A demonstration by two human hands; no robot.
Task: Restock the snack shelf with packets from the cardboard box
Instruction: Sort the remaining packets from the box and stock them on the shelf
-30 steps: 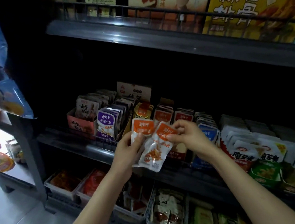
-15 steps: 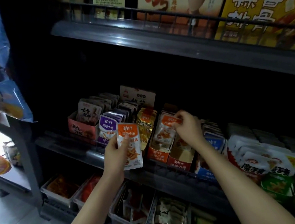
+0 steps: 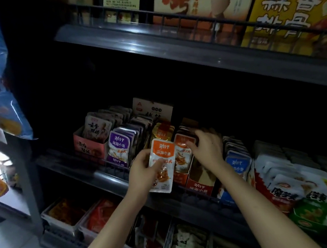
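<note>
Midway through restocking, a person stands at the snack shelf (image 3: 104,175) with one orange packet (image 3: 163,157) in the left hand (image 3: 142,172). That grip pinches the packet upright by its lower left side, thumb across the face, just in front of the shelf rail. The right hand (image 3: 209,149) reaches into the orange row (image 3: 183,157), fingers curled over the packet tops. Whether that grip pinches a packet or only presses the row back cannot be told. The row stands in a red carton (image 3: 179,179), between the purple packets (image 3: 118,149) and the blue packets (image 3: 238,163). A second red carton (image 3: 200,186) beside it shows a bare front, so there appears to be room for more. At least the held packet remains to be shelved. The cardboard box is out of view, so how many packets are left cannot be judged.
</note>
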